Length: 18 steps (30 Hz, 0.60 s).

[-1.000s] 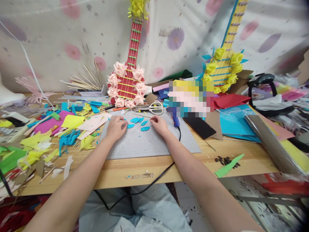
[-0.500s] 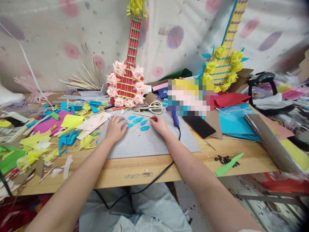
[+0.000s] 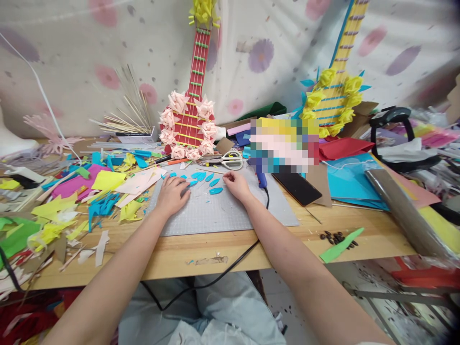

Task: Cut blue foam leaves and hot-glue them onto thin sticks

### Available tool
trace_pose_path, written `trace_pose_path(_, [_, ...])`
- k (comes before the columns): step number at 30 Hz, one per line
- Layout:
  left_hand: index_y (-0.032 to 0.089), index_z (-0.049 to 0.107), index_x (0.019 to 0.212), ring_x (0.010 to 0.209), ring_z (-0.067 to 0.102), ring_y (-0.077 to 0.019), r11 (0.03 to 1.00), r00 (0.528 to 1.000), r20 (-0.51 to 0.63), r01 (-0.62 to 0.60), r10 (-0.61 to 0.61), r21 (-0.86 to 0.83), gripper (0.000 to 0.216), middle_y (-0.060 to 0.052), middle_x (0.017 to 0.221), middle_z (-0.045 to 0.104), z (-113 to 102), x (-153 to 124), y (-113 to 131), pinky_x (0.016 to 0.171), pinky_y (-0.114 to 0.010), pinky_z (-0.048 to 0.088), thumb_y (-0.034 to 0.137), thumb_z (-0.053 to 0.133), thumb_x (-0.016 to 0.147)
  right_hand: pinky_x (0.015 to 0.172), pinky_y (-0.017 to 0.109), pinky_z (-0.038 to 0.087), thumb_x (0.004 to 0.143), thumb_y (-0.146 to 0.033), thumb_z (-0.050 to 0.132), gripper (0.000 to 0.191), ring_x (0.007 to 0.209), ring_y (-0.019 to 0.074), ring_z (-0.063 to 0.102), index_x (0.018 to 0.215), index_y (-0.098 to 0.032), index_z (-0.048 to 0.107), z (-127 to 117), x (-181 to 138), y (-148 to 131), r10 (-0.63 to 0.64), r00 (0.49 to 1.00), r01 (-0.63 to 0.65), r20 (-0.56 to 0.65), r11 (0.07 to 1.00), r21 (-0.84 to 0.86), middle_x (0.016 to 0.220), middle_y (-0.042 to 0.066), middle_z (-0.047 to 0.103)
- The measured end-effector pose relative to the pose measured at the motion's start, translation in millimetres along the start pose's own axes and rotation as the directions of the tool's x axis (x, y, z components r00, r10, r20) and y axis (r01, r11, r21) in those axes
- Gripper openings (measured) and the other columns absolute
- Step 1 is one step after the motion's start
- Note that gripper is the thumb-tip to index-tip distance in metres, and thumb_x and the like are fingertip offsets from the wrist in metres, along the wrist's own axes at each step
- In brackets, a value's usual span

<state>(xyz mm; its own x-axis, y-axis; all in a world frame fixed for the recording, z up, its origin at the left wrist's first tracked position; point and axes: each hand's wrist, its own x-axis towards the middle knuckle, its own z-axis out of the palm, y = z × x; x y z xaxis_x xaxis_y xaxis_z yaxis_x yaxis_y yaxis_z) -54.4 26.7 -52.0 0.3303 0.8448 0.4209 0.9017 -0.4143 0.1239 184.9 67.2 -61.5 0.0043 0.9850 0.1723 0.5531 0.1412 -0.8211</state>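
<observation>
On the left part of the grey cutting mat, my left hand lies palm down with its fingers apart, touching some small blue paper leaves; its fingers partly cover them. More blue paper leaves are scattered between my two hands. My right hand rests at the right side of the leaves, fingers curled and thumb against the fingertips. Whatever it may pinch is too small to see. Behind the hands, white-handled scissors lie at the mat's far edge.
A blue glue gun with a black cord and a phone lie right of my right hand. Paper scraps cover the left. A red paper guitar and a yellow one stand behind. Dark beads sit front right.
The blue leaves near my left hand have shifted, and some now lie by its fingertips. Its fingers have moved slightly left. My right hand has stayed in place.
</observation>
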Motion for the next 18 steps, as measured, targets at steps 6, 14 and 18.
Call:
trace_pose_path(6, [0.023, 0.059, 0.11, 0.106, 0.048, -0.0205, 0.994, 0.998, 0.047, -0.025, 0.03, -0.102, 0.036, -0.006, 0.108, 0.061, -1.5, 9.9, 22.6, 0.104, -0.048, 0.019, 0.032, 0.036, 0.084, 0.059, 0.024, 0.036, 0.07, -0.026, 0.048, 0.014, 0.062, 0.0118, 0.05, 0.077, -0.019, 0.058, 0.3, 0.3, 1.1, -0.006, 1.0, 0.005, -0.007, 1.0, -0.01, 0.067, -0.001, 0.057])
trace_pose_path(14, [0.021, 0.05, 0.121, 0.109, 0.046, -0.0169, 0.979, 0.995, 0.083, -0.036, 0.053, -0.201, 0.043, -0.003, 0.111, 0.062, 5.8, 13.5, 31.7, 0.106, -0.044, 0.019, 0.033, 0.025, 0.088, 0.059, 0.024, 0.036, 0.07, -0.026, 0.048, 0.014, 0.061, 0.0114, 0.049, 0.076, -0.019, 0.057, -1.0, -1.2, -2.1, -0.003, 1.0, 0.003, 0.0, 1.0, 0.001, 0.066, -0.001, 0.056])
trace_pose_path(18, [0.019, 0.047, 0.123, 0.109, 0.046, -0.0168, 0.974, 0.997, 0.036, -0.054, 0.063, -0.219, 0.042, -0.003, 0.109, 0.062, 3.2, 10.3, 31.9, 0.106, -0.042, 0.02, 0.033, 0.028, 0.088, 0.059, 0.024, 0.036, 0.07, -0.026, 0.048, 0.014, 0.061, 0.0115, 0.049, 0.076, -0.019, 0.057, -0.3, -0.8, -1.3, 0.003, 1.0, -0.003, 0.001, 1.0, 0.004, 0.066, -0.002, 0.056])
